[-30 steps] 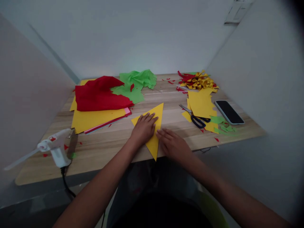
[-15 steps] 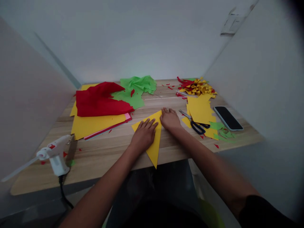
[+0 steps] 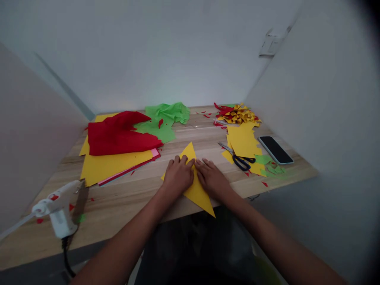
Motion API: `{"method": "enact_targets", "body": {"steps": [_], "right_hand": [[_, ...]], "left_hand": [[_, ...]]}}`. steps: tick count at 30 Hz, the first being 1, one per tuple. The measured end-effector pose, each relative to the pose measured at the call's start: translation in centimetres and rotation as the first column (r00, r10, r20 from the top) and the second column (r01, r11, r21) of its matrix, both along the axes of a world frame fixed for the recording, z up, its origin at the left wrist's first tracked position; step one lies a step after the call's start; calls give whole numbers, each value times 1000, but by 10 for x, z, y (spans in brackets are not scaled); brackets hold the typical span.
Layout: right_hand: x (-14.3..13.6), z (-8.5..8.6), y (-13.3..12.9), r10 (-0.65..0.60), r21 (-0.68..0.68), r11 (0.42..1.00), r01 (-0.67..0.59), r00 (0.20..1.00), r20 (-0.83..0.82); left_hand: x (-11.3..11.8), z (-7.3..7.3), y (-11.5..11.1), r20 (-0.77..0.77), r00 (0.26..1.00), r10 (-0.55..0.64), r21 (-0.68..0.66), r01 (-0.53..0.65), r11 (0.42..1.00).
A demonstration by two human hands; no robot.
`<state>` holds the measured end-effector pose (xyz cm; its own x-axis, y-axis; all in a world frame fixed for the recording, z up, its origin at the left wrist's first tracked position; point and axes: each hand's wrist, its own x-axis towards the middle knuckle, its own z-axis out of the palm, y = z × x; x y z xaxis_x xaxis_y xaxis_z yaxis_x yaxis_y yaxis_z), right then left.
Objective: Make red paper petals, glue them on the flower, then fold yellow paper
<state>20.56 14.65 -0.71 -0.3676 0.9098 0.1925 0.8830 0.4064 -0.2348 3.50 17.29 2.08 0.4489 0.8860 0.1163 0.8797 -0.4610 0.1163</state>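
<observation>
A folded yellow paper (image 3: 199,196) with pointed corners lies at the table's front edge, its lower tip sticking out past the edge. On its left part rests my left hand (image 3: 179,174), fingers bent and gripping the paper near the middle. My right hand (image 3: 211,178) holds the right edge, its fingers close together and its fingertips almost meeting those of the left. Both hands hide part of the paper's middle. To the right of my right hand lie dark-handled scissors (image 3: 240,161), slightly apart at the blades.
Red crepe paper (image 3: 118,134) covers yellow sheets (image 3: 109,168) at left, beside crumpled green paper (image 3: 166,118). A white glue gun (image 3: 61,211) with a cord stands front left. At right are cut yellow pieces (image 3: 242,140), curled yellow strips (image 3: 240,114) and a phone (image 3: 276,150).
The yellow paper has turned, its lower tip now pointing further right. My right hand has come down from the top corner to the right edge; my left fingers are more bent. The view has shifted.
</observation>
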Motion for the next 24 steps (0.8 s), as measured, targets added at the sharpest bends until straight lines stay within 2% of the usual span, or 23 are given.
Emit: {"method": "enact_targets", "body": {"steps": [3,7,12,18,21,24], "right_hand": [[-5,6,0,25,-28,999,-23,998,59],[-11,11,21,-44,-17,999,47,989,139],[-16,10,65,-70,9,998,70,982,176],[-25,7,111,-113,8,994,113,976,186],[-24,6,110,-126,9,992,126,975,183],[-19,5,86,-101,0,995,103,980,173]], "left_hand": [[0,3,27,-10,998,-62,-30,61,998],[-7,-10,57,-2,991,-133,-82,133,988],[-14,-25,59,13,994,-111,-91,112,990],[-14,-23,60,15,995,-101,-107,102,989],[-14,-23,61,12,996,-87,-108,88,990],[-14,-24,61,-2,997,-83,-109,82,991]]}}
